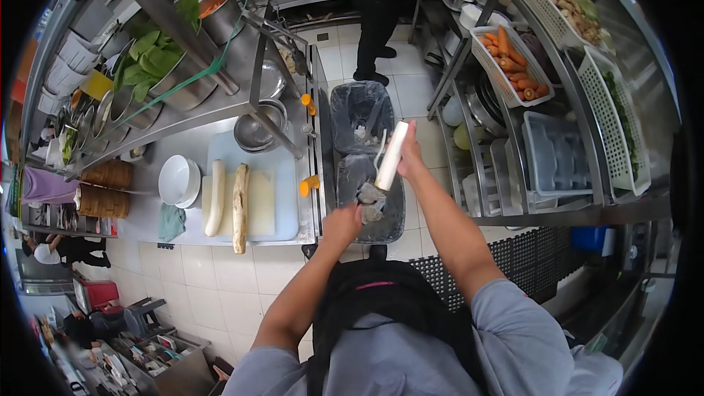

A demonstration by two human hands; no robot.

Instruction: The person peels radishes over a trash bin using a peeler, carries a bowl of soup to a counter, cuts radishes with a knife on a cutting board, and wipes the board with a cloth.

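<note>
My right hand point(411, 152) is closed around the upper end of a peeled white root vegetable point(393, 158), held slanted over two dark lined bins point(400, 213). A thin pale strip of peel hangs beside it. Below its lower end, my left hand point(343, 224) is closed; whatever it grips is too small and hidden to name. Grey, crumpled-looking scraps point(371, 204) show by its fingers. On the counter to the left, a peeled white root point(215, 198) and a root with brown skin point(240, 209) lie on a cutting board point(286, 209).
White bowls point(178, 180), a green cloth point(172, 223) and metal bowls point(261, 125) stand on the left counter. A shelf on the right holds a basket of carrots point(511, 66) and a grey tray point(557, 154). A person point(375, 22) stands beyond the bins.
</note>
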